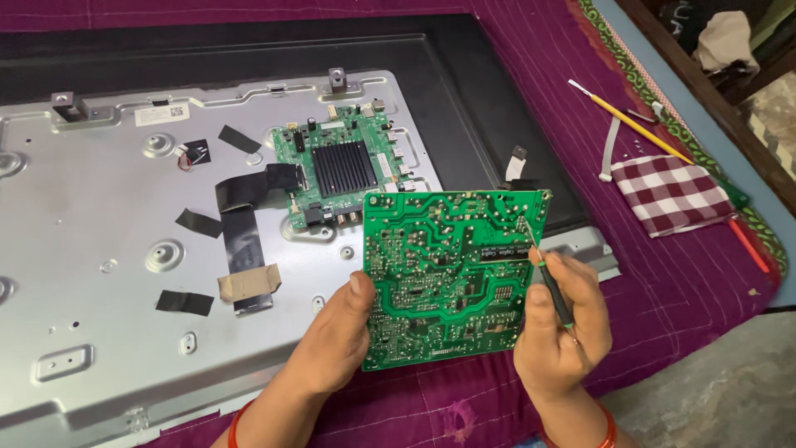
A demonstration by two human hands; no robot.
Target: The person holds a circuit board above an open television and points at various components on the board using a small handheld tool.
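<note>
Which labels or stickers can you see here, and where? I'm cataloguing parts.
White label: rectangular, with a small square code patch, near the top edge of the grey metal back panel.
No packages, signs or lit screens show.

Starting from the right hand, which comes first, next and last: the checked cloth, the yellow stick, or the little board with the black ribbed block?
From the right hand:
1. Checked cloth, up and to the right on the purple cover.
2. Little board with the black ribbed block, up and to the left on the metal panel.
3. Yellow stick, beyond the cloth.
</note>
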